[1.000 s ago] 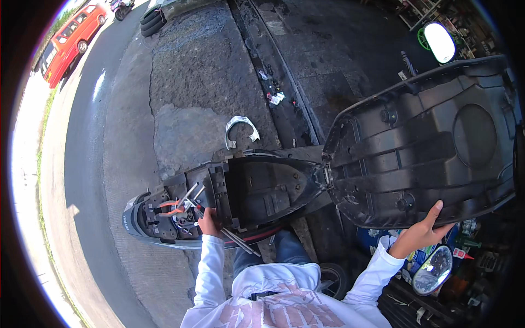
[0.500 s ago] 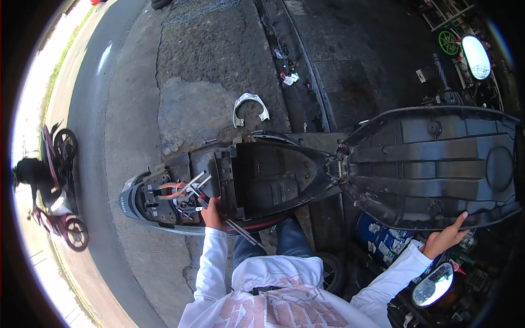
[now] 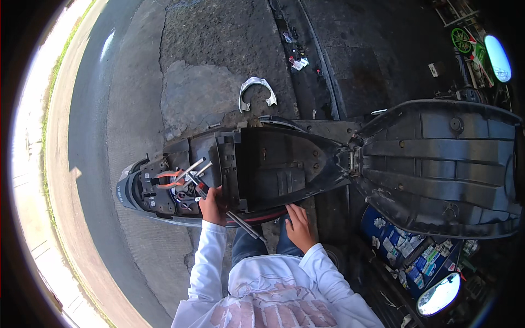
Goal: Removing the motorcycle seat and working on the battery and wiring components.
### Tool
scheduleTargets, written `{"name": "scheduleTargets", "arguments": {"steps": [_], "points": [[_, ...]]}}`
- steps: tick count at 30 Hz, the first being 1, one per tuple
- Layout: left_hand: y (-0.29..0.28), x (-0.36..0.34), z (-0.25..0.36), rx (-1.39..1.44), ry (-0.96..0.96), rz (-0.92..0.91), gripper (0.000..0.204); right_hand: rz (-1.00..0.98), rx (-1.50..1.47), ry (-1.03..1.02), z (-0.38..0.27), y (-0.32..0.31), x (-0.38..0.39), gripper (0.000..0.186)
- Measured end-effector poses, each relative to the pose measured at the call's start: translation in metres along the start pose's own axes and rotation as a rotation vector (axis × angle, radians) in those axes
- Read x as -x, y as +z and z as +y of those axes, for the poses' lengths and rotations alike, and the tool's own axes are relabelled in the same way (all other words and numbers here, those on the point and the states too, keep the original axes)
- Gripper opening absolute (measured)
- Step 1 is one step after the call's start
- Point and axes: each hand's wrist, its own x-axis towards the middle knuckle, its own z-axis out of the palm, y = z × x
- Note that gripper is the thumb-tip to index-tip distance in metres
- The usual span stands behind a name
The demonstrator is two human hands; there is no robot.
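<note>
My left hand (image 3: 211, 206) is closed around a bundle of metal T-handle wrenches (image 3: 244, 224), their long shafts pointing down past the scooter's side and their bars sticking up over its tail. Beside them, pliers with orange handles (image 3: 168, 185) lie in the opened tail section (image 3: 150, 191), among wires. My right hand (image 3: 299, 227) is empty, fingers stretched out, with its fingertips at the near side edge of the scooter body (image 3: 257, 210). The black storage bin (image 3: 279, 164) lies uncovered in the middle. The scooter's seat (image 3: 437, 167) is swung open to the right, underside up.
A silver curved grab rail (image 3: 258, 82) lies on the ground beyond the scooter. Litter (image 3: 298, 63) sits in a gutter. At right are a blue drum (image 3: 383, 235), mirrors (image 3: 439, 295) and a green wheel (image 3: 461, 40). A road (image 3: 87, 136) runs along the left.
My right hand has left the seat's near edge and come back left to the scooter's side. The left hand keeps its hold. A motorcycle on the road has passed out of view.
</note>
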Motion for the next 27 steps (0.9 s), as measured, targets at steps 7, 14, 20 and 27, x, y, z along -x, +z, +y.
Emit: {"name": "scheduleTargets", "arguments": {"steps": [7,14,20,27], "points": [[-0.002,-0.002,-0.001,-0.01,0.002,0.011,0.011,-0.17,0.286,0.046,0.023,0.055,0.011,0.046],[-0.006,-0.001,-0.002,0.03,-0.007,-0.004,0.017,-0.132,0.277,0.124,0.025,0.062,0.025,0.051],[-0.012,-0.009,-0.003,-0.052,-0.025,-0.011,0.016,-0.104,0.265,0.113,0.02,0.057,0.033,0.053],[-0.01,-0.011,-0.008,0.0,0.004,0.043,0.016,-0.113,0.268,0.134,0.019,0.057,0.04,0.058]]}}
